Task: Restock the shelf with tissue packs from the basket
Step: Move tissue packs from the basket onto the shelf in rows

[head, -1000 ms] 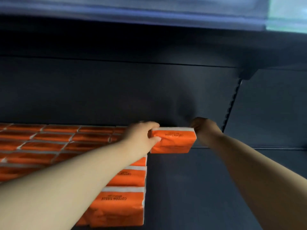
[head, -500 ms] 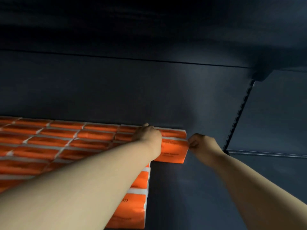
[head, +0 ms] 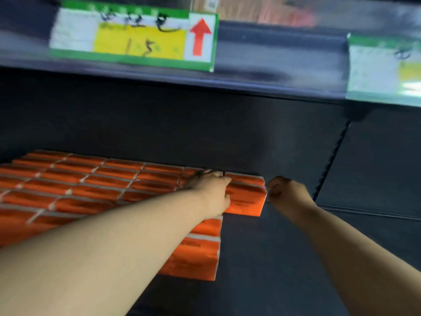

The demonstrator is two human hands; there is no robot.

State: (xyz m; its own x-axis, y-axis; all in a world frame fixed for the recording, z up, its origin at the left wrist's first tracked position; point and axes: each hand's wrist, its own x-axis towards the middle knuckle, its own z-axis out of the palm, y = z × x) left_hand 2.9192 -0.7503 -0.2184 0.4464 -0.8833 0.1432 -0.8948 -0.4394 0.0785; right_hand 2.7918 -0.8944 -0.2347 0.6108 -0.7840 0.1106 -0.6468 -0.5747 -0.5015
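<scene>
An orange tissue pack (head: 247, 200) lies on the dark shelf (head: 273, 258) at the right end of the back rows, beside another orange pack (head: 245, 179) behind it. My left hand (head: 210, 191) grips its left end, fingers over the top and thumb on the front face. My right hand (head: 288, 192) is curled into a fist right at the pack's right end; nothing shows inside it. Several rows of orange tissue packs (head: 91, 185) fill the shelf to the left, with a short column of packs (head: 196, 254) running toward me under my left forearm. The basket is out of view.
The upper shelf's front rail carries a green-edged price label (head: 132, 37) with a red arrow, and a second label (head: 385, 69) at the right. A slotted upright (head: 330, 160) divides the back panel. Bare dark shelf lies right of the packs.
The pack has gone from held above the shelf to lying in the back row. My view has tilted upward, bringing the upper shelf's labels in. Both hands stayed at the pack's ends.
</scene>
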